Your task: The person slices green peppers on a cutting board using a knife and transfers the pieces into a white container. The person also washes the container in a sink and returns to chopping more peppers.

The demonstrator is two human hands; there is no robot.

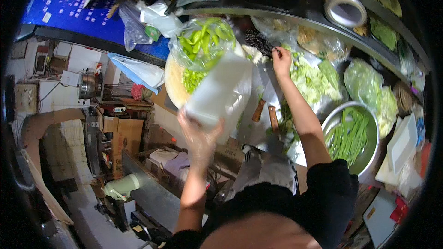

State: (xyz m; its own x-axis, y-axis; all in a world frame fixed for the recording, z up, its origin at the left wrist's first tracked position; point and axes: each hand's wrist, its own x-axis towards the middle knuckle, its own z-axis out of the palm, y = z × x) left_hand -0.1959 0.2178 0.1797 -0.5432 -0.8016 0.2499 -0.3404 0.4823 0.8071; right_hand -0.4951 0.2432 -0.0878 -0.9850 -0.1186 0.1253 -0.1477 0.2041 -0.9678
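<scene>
My left hand [200, 133] grips one end of a white rectangular plastic container [221, 90], tilted and blurred by motion. It covers part of a round wooden cutting board [174, 79], where chopped green pepper [193, 80] lies. Behind it on the board rests a clear plastic bag of whole green peppers [204, 39]. With its fingertips, my right hand [282, 61] pinches a dark speckled or mesh-like item [258, 41], whose kind I cannot tell. Whitish pieces [254, 54], perhaps garlic, lie beneath that item.
Two wooden knife handles [259, 110] lie on the metal worktop [268, 88]. Cut pale-green leaves [311, 79] and a steel bowl [375, 141] of green stalks are at right. A metal shelf edge [242, 13] runs behind, bearing a tape roll [346, 11]. White trays [403, 141] stand far right.
</scene>
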